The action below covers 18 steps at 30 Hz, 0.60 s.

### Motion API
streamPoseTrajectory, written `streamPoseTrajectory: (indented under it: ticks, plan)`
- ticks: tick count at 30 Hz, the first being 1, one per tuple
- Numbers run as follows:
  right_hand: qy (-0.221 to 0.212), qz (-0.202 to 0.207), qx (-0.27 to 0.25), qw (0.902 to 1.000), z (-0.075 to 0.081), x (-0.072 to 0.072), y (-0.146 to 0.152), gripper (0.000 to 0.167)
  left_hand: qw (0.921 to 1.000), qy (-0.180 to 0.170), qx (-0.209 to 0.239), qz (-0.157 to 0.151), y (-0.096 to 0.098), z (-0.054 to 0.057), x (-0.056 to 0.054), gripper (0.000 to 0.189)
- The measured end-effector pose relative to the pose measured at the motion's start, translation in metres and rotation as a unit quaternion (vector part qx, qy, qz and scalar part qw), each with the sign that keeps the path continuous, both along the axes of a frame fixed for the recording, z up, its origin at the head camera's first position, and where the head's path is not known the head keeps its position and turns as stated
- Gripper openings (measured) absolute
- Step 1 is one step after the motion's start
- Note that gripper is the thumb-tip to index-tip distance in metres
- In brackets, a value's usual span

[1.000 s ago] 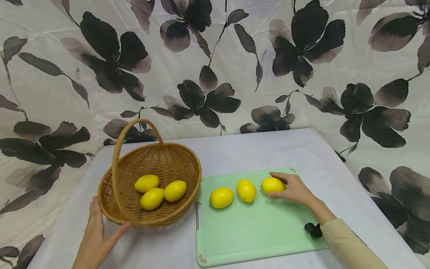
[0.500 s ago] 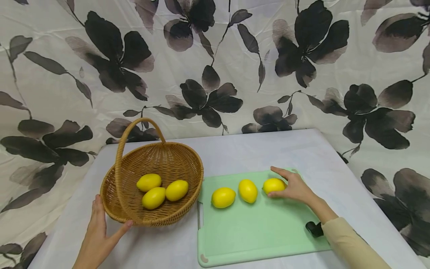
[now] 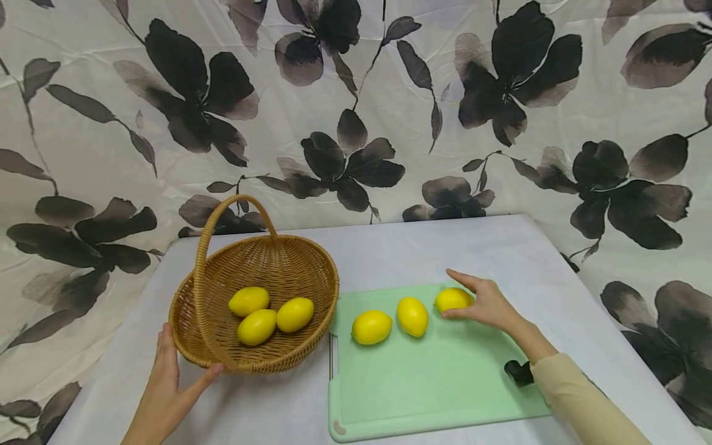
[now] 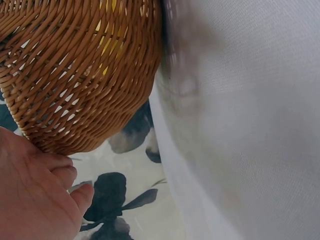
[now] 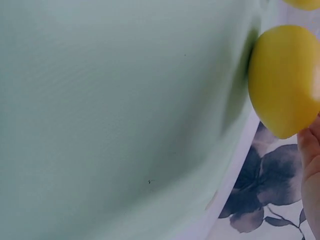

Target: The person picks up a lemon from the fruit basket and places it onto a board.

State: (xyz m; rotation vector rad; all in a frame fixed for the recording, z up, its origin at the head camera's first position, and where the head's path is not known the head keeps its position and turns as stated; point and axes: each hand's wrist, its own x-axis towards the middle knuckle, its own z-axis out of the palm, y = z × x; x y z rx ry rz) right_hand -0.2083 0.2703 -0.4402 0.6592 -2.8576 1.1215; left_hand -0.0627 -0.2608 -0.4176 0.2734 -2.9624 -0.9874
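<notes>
Behind the right hand (image 3: 481,304), a plain beige sleeve (image 3: 581,395) covers the forearm, with a small black piece (image 3: 518,373) beside it.

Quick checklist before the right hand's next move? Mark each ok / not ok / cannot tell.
1. Basket steadied: ok, left hand touches its near side.
2. Room in basket: ok, three lemons inside leave bare wicker around them.
3. Rightmost lemon resting on the cutting board: ok.
4. Right hand gripping that lemon: not ok, index finger stands clear of it.
5. Right thumb touching that lemon: cannot tell, head view only shows overlap.
</notes>
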Motion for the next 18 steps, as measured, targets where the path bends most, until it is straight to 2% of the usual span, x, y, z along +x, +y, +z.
streamPoseTrajectory:
  ticks: [7, 18]
  plan:
    - [-0.019, -0.003, 0.014, 0.9997, 0.0006, -0.0021, 0.0006, 0.088, 1.0000, -0.006, 0.001, 0.001, -0.0001, 0.0011, -0.0007, 0.115]
    - [-0.007, 0.014, 0.018, 0.9997, 0.0047, -0.0081, -0.0027, 0.085, 1.0000, -0.008, 0.000, -0.001, -0.0008, 0.0018, -0.0005, 0.115]
